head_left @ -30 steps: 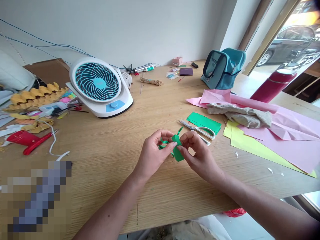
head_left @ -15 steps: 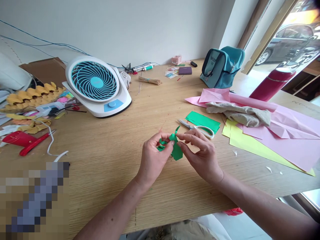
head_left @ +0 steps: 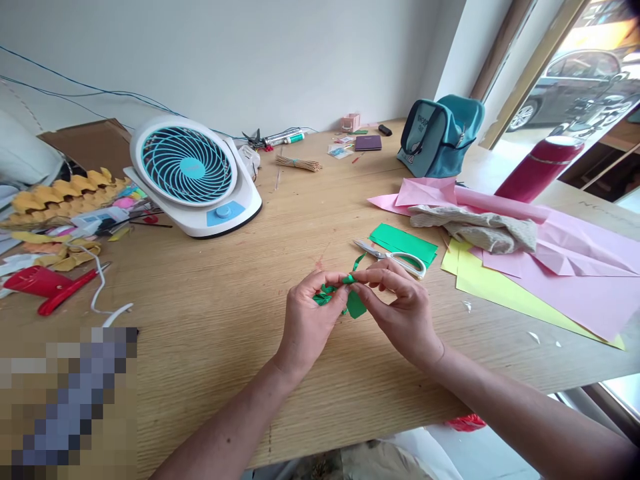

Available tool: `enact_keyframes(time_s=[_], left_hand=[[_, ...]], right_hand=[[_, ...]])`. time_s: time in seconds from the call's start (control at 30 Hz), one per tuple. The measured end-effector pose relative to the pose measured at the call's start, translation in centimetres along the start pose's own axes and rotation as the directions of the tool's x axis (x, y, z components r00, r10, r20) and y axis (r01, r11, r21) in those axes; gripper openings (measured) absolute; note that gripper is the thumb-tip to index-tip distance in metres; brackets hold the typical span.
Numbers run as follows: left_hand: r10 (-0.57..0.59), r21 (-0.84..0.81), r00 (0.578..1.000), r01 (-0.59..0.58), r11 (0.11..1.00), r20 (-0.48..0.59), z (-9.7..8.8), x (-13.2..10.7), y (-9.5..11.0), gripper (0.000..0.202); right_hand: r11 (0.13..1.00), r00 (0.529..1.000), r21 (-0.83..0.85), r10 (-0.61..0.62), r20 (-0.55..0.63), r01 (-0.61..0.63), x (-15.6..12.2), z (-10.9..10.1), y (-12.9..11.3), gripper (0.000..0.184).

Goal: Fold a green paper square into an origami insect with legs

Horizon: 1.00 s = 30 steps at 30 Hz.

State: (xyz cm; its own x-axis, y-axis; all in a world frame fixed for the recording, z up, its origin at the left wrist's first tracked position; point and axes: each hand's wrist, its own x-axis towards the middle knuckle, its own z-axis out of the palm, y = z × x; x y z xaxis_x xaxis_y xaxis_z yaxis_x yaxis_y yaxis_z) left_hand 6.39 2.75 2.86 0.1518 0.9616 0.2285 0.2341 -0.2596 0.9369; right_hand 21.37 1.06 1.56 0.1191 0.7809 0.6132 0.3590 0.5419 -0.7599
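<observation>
Left hand [head_left: 309, 319] and right hand [head_left: 409, 305] pinch green paper [head_left: 357, 306], inward of the surface's [head_left: 210, 373] near edge. Advisable: steady left grip, light right fingertip pressure, avoiding creases.

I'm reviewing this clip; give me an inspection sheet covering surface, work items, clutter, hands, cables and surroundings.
Surface: wooden table, with white scraps at right.
Work items: green paper between the hands; scissors near green sheets.
Clutter: pink paper, beige cloth, fan.
Hands: left hand and right hand both pinch the green paper.
Cables: blue cables by the wall; white cord at left.
Surroundings: car outside, at right.
</observation>
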Motion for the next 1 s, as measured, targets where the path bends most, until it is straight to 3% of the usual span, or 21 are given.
enact_keyframes(time_s=[0.17,0.63,1.0], left_hand=[[-0.057,-0.059,0.998,0.059,0.997,0.024,0.12,-0.01,0.04,0.014],[-0.048,-0.064,0.999,0.049,0.997,0.014,0.17,0.03,0.03,0.010],[-0.079,-0.061,0.997,0.079,0.995,0.016,0.29,0.03,0.04,0.016]], right_hand=[[1.000,1.000,0.002,0.020,-0.009,-0.020,0.04,-0.02,-0.02,0.013],[1.000,1.000,0.006,0.001,-0.014,-0.001,-0.11,0.06,0.13,0.010],[0.999,0.997,0.023,0.043,0.066,-0.044,0.38,-0.34,0.20,0.010]])
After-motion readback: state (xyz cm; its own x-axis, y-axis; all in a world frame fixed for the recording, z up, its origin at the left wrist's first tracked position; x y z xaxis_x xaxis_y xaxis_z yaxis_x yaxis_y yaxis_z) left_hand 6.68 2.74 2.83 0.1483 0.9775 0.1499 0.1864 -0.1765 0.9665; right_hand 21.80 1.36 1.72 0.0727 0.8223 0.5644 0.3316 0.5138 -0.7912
